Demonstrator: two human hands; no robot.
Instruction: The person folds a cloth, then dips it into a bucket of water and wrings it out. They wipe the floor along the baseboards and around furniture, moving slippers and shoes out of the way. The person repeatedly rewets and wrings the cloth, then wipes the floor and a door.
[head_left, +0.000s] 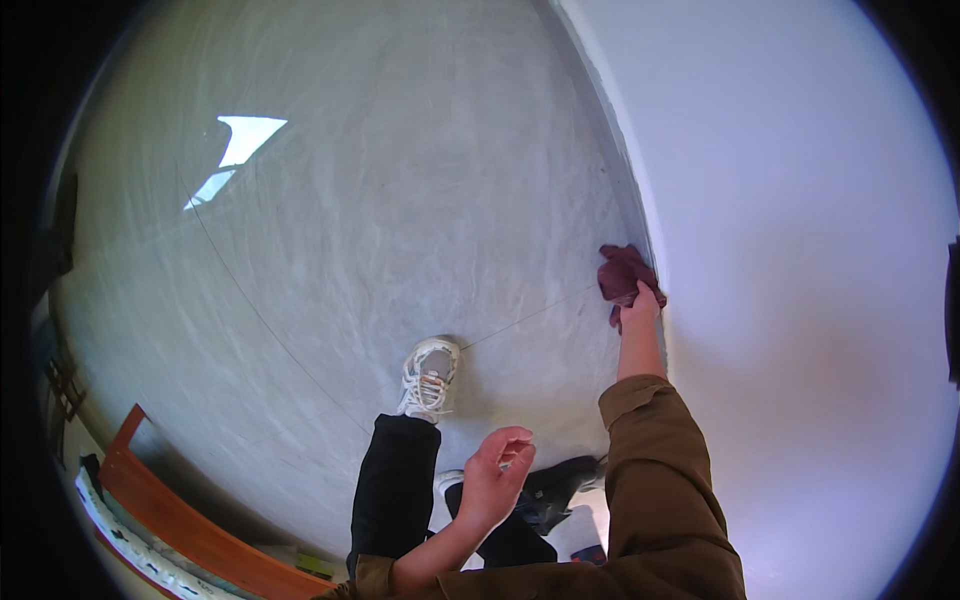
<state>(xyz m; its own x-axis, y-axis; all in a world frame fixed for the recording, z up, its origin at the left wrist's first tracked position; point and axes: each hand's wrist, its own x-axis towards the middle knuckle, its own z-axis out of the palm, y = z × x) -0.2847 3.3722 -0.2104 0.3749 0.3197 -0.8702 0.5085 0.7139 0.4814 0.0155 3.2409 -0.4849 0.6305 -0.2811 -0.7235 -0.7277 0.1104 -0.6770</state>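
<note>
A crumpled maroon cloth (624, 276) is held in my right hand (642, 304), down by the edge where the grey floor (360, 210) meets the white wall (780, 225). My left hand (498, 472) hangs above my legs with its fingers loosely curled; nothing shows in it. A white laced sneaker (430, 379) on my foot stands on the floor, left of the cloth.
Beside the left hand, partly behind it, is a black shoe (559, 484). A bed or bench with an orange wooden frame (187, 517) and a patterned white cover (127, 536) curves along the lower left. Thin cracks or lines cross the floor.
</note>
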